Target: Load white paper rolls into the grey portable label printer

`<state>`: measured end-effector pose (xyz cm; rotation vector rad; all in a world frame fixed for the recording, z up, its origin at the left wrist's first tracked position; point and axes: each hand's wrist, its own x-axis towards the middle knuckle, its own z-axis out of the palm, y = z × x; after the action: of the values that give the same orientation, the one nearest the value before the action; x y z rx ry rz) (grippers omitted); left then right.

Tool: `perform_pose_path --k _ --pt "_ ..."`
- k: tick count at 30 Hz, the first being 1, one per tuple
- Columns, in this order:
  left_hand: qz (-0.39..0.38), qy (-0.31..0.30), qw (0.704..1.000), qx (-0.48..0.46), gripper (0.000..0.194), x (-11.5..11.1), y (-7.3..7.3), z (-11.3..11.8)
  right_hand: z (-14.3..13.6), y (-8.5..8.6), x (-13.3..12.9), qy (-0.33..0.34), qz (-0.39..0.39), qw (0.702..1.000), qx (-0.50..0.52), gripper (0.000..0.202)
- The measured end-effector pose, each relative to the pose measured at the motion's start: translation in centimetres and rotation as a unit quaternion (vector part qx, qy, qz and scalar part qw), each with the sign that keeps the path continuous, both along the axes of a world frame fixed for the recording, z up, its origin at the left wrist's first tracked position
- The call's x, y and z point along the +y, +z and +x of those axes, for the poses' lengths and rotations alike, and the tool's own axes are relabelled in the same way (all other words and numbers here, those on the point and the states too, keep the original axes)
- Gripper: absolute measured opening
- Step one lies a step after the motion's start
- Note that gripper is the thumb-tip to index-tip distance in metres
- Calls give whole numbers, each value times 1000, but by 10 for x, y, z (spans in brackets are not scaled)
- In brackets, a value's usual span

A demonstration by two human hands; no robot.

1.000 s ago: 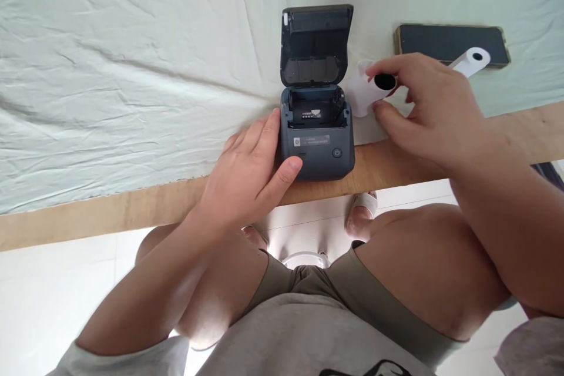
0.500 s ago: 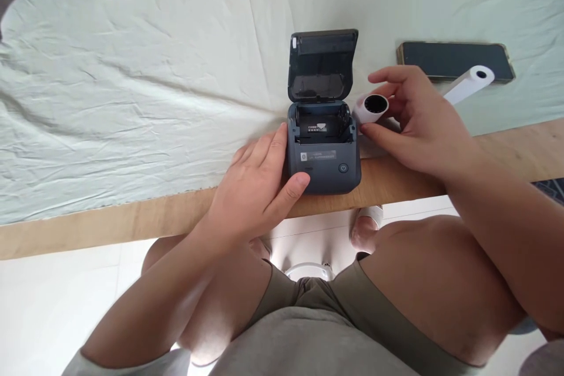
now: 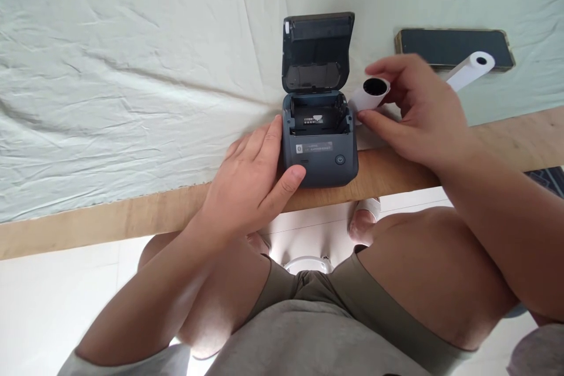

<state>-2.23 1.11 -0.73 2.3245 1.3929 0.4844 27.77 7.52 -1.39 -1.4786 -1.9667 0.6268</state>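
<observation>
Bright, diffuse light; floor [image 3: 57,299] washed out; soft shadows along cloth [image 3: 185,29] creases; edges stretched.

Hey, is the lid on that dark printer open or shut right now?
Open: the lid stands raised behind the printer, leaving its inner compartment exposed.

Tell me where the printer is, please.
In the head view's centre, the printer stands at the table's near edge between the left hand and right hand.
</observation>
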Motion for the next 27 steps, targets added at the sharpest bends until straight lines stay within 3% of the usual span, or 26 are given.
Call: perform_pose_path --k 3,11,13,15,18,20,22,24,27 --pt "0 -1 1000 2 112 0 0 0 0 -1 -1 6 -5 1000 8 67" --pt "7 -3 1000 -1 112 1 -2 0 3 3 8 30 -1 999 -44 54" --pt "8 0 1000 4 113 1 -2 0 8 -1 11 33 11 999 -8 64" --pt "8 2 1000 8 114 1 -2 0 10 -1 11 38 74 995 56 68" --pt "13 -5 1000 16 113 1 -2 0 -1 10 0 39 202 974 98 43" --pt "21 -12 999 28 110 1 -1 -1 -16 21 -9 52 224 970 75 28" --pt "28 -17 999 36 106 2 -1 -2 -33 29 -14 94 260 961 19 26" --pt "30 -19 999 36 103 2 -1 -3 -45 31 -11 116 270 956 -18 21" --pt "30 -17 999 34 103 2 -1 -2 -55 28 -1 94 231 968 -27 12"
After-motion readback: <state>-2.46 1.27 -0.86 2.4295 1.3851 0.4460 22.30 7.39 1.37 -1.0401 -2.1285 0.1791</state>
